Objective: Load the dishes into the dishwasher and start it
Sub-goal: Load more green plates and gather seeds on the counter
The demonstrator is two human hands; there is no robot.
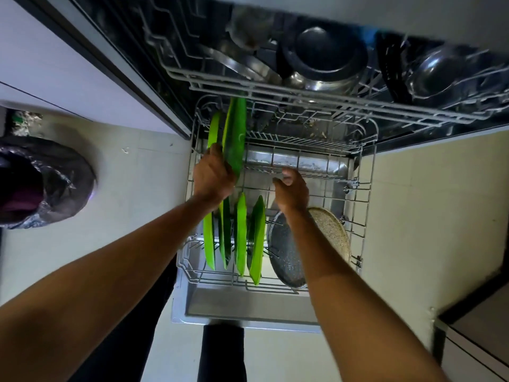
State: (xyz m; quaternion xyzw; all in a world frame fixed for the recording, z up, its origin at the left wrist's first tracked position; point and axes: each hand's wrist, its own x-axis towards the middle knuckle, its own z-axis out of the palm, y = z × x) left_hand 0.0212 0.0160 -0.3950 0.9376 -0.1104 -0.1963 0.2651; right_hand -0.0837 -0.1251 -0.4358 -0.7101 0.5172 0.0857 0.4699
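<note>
Down at the open dishwasher, the person leans over the pulled-out lower rack (pixel 367 205), both bare arms stretched forward. Their left hand (pixel 212 177) is closed around the near edge of a bright green plate (pixel 235 133), holding it on edge over the far left part of the rack; a second green plate (pixel 214 128) shows just behind it to the left, and I cannot tell whether the hand holds that one too. The plates are glossy, flat and thin, lime on the rim and darker green across the face.

The right hand (pixel 292 188) hovers over the middle of the rack with its fingers loosely curled, gripping nothing, close to the wires.

Nearer to the person, four more green plates (pixel 241 238) stand upright in the rack's tines, side by side. Just beside them on the right leans a speckled grey pan (pixel 283 252), and behind it a round beige speckled plate (pixel 330 230), partly hidden by the right forearm.

Above, the upper rack (pixel 275 89) is drawn out as well, holding a dark bowl (pixel 325 51) and steel vessels (pixel 438 75), somewhat blurred. On the floor to the left sits a bin lined with a black bag (pixel 46 180).
</note>
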